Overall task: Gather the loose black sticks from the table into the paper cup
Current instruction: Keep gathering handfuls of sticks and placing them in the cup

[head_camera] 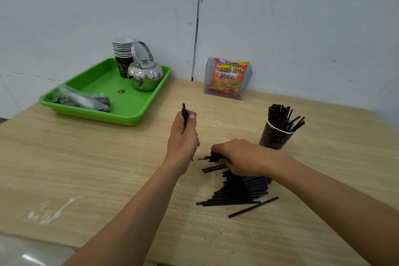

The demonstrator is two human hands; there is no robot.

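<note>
black sticks (239, 192) under right hand (239, 157), cup (275, 135) beside

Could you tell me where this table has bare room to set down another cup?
Bare wood lies left of the left hand, on the near side of the green tray, and between the tray and the snack holder. It is crowded around the stick pile, right hand and paper cup.
</note>
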